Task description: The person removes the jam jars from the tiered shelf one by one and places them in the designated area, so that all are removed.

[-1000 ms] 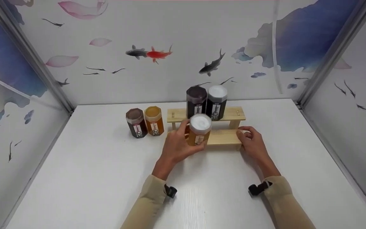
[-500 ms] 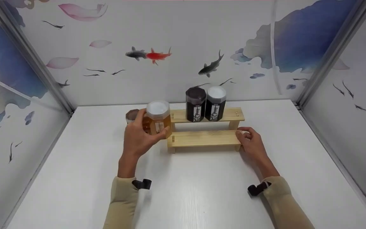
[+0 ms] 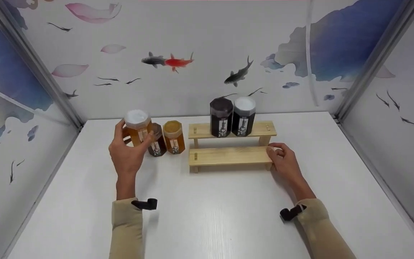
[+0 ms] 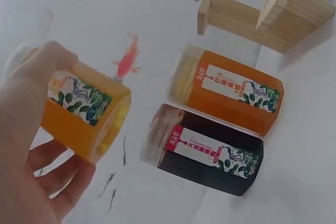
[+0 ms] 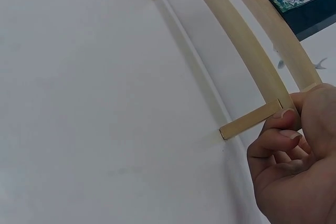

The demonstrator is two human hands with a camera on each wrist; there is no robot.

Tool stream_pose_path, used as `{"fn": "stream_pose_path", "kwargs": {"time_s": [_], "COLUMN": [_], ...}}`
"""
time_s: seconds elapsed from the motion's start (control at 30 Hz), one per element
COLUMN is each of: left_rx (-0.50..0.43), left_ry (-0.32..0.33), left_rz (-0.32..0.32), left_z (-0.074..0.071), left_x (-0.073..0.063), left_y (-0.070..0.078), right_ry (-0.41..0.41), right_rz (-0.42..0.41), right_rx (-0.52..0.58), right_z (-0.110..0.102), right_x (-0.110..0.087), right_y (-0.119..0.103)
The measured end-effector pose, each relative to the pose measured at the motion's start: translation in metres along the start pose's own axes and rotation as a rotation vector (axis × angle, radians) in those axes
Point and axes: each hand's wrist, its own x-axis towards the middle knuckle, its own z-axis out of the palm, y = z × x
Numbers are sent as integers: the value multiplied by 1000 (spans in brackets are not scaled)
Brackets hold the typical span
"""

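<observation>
My left hand (image 3: pixel 126 156) grips an amber jar with a white lid (image 3: pixel 137 132), tilted and held up off the table; its base faces the standing jars in the left wrist view. Just right of it stand a dark red jar (image 3: pixel 158 147) and an orange jar (image 3: pixel 174 141), side by side on the table. The dark red jar is partly hidden by the held one. A two-tier wooden rack (image 3: pixel 230 157) stands to their right. At the right end of its lower board, my right hand (image 5: pixel 294 156) pinches the wood between thumb and curled fingers.
On the rack's upper board stand a black jar with a dark lid (image 3: pixel 221 118) and a black jar with a white lid (image 3: pixel 244 118). The white table (image 3: pixel 207 216) is bounded by a printed back wall (image 3: pixel 199 90) and side walls.
My left hand has carried the amber jar leftward from in front of the rack, past the orange jar, to the left of the dark red jar. My right hand stays at the rack.
</observation>
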Motion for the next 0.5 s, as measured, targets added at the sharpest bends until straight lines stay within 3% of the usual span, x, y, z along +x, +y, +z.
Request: {"fn": "stream_pose_path", "kwargs": {"time_s": [0.17, 0.3, 0.4, 0.5], "left_rx": [-20, -5, -13, -42], "left_ry": [145, 220, 215, 167], "left_rz": [-68, -137, -202, -255], "left_z": [1, -1, -2, -2], "left_x": [0, 0, -1, -3], "left_y": [-14, -27, -37, -48], "right_ry": [-8, -3, -2, -8], "right_rz": [17, 16, 16, 31], "right_rx": [3, 1, 11, 43], "right_z": [0, 0, 0, -1], "right_x": [-3, -3, -1, 2], "right_y": [-1, -2, -1, 1]}}
